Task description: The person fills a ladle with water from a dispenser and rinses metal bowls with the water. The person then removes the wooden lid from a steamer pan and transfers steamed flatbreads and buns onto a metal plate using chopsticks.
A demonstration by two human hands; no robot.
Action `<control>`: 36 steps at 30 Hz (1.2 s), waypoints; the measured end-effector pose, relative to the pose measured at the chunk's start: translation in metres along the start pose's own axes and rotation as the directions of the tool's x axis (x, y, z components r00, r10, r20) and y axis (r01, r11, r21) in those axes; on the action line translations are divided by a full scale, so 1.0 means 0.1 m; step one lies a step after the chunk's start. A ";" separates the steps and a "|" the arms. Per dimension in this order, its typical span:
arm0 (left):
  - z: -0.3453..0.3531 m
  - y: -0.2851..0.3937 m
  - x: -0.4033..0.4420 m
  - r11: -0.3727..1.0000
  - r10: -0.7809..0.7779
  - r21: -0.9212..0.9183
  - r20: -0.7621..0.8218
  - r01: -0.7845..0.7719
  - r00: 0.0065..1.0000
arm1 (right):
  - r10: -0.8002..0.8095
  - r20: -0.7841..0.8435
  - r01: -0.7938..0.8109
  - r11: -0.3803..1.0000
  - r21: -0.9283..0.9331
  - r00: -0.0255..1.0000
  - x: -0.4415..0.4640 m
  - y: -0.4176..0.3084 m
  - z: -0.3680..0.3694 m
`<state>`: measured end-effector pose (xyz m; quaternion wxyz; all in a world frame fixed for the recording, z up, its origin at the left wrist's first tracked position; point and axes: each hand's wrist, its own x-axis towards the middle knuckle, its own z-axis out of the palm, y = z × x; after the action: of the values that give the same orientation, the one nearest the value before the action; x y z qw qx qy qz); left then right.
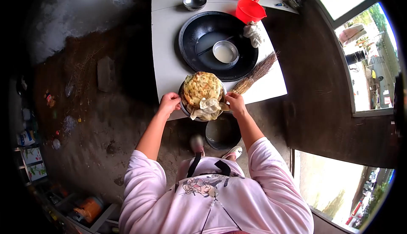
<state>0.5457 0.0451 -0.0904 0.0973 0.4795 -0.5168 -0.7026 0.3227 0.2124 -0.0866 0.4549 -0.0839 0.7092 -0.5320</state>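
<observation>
My left hand (170,103) grips the left rim of a round metal bowl (183,107) at the front edge of the white table. On the bowl's other side, my right hand (234,102) pinches the rim. Browned flatbread (202,88) fills the bowl, with a crumpled pale cloth (208,107) on its near part. Just beyond is a wide black basin (190,60), holding a small metal bowl of whitish liquid (224,52) and a dark thin stick.
A straw brush (256,74) lies right of the basin, below a white rag (253,34) and a red ladle (250,10). Another metal bowl (194,2) stands at the back of the white table (167,43). A dark bucket (222,132) is on the floor near my feet.
</observation>
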 end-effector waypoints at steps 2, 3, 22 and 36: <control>-0.02 0.03 0.00 1.000 -0.011 0.004 0.023 0.011 1.000 | -0.010 -0.027 0.010 1.000 0.000 1.000 0.01 -0.01 0.02; -0.03 0.05 0.00 1.000 0.001 0.007 0.038 -0.001 0.999 | -0.014 -0.043 0.014 1.000 -0.012 0.999 0.00 -0.02 0.04; 0.86 0.47 -0.68 0.977 0.038 0.200 0.162 -0.071 0.986 | -0.007 -0.272 0.039 0.993 0.114 0.962 -1.04 -0.05 -0.78; 4.53 -0.27 -2.49 0.874 -0.145 0.461 0.547 -0.153 0.824 | 0.145 -0.742 0.089 0.960 0.266 0.654 -3.82 1.34 -3.97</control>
<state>0.3349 0.5013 0.0328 -0.1822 0.2569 -0.6823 -0.6597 0.2983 0.7686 0.0219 0.1341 0.2207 0.7526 -0.6058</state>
